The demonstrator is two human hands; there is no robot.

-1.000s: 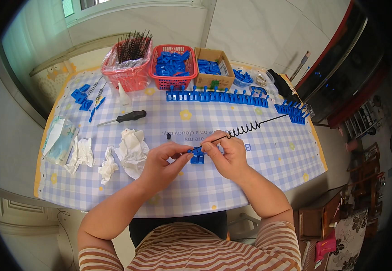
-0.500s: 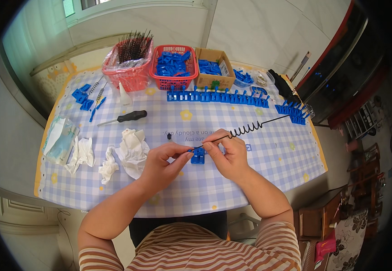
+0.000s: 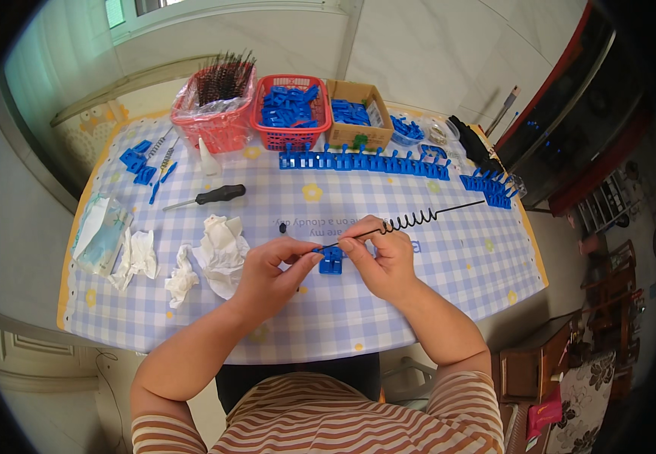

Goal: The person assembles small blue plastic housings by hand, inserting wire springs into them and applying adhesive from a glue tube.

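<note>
A black wire with a spring-like coil (image 3: 411, 219) slants up to the right over the table. My right hand (image 3: 381, 261) pinches its straight part between thumb and index finger, left of the coil. My left hand (image 3: 273, 271) is closed in a pinch at the wire's left end, where a bit of a small blue plastic piece shows at the fingertips. How the wire and that piece meet is hidden by the fingers. Between my hands, just below the wire, lies a blue plastic block (image 3: 331, 262) on the checked cloth.
Along the back stand a red bin of black wires (image 3: 214, 121), a red basket of blue parts (image 3: 291, 136) and a cardboard box (image 3: 358, 136). Before them runs a row of blue blocks (image 3: 365, 163). A screwdriver (image 3: 218, 195), white bottle (image 3: 208, 160) and crumpled tissues (image 3: 222, 253) lie left.
The wire's right end has dipped slightly and its coil appears turned a little. Both hands stay in nearly the same place with the same pinch.
</note>
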